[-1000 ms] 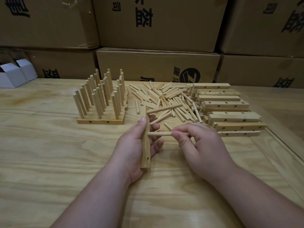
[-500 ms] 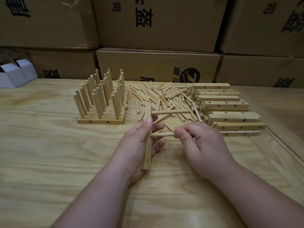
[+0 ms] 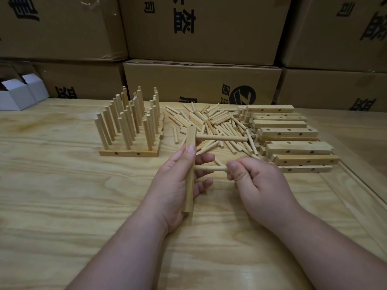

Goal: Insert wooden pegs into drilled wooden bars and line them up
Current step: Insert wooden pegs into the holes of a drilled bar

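Note:
My left hand (image 3: 176,185) grips a drilled wooden bar (image 3: 190,168) held on end above the table. One peg (image 3: 222,138) sticks out of the bar's upper hole toward the right. My right hand (image 3: 255,183) pinches a second peg (image 3: 211,168) whose left end sits at the bar's middle hole. Loose pegs (image 3: 211,122) lie in a heap behind the hands. To their right lie drilled bars (image 3: 291,132) in a stack. At the left stand finished bars (image 3: 129,152) in a row, pegs upright.
The plywood table (image 3: 62,195) has bare surface at the left and front. Cardboard boxes (image 3: 201,84) line the far edge. Two small white boxes (image 3: 18,93) sit at the far left. A raised strip runs along the table's right side.
The right hand has pushed the second peg leftward toward the bar's middle hole, and the bar has tipped slightly so the upper peg lies more level.

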`<state>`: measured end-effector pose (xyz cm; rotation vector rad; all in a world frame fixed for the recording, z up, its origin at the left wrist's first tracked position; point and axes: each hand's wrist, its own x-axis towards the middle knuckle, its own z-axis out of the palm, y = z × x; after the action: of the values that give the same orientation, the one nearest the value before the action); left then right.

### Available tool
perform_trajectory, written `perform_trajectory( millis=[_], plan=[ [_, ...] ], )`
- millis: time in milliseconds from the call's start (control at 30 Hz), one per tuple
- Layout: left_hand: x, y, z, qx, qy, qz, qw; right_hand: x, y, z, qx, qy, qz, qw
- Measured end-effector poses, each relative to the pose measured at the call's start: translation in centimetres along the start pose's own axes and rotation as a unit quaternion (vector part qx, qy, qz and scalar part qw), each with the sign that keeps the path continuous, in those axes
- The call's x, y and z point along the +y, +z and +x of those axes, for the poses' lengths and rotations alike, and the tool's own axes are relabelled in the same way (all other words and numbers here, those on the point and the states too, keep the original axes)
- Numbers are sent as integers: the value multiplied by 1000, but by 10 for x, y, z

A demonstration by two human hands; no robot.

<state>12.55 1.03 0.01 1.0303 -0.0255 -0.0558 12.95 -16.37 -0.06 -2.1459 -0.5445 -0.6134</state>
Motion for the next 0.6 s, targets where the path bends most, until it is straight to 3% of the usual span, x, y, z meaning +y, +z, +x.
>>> perform_trajectory(
  millis=[267, 600],
  plan=[
    [2, 5, 4, 69, -62, -24, 995, 1, 2, 1, 55, -21, 5, 998],
    [0, 6, 3, 69, -53, -5, 996, 6, -4, 5, -18, -64, -75, 995]
  ],
)
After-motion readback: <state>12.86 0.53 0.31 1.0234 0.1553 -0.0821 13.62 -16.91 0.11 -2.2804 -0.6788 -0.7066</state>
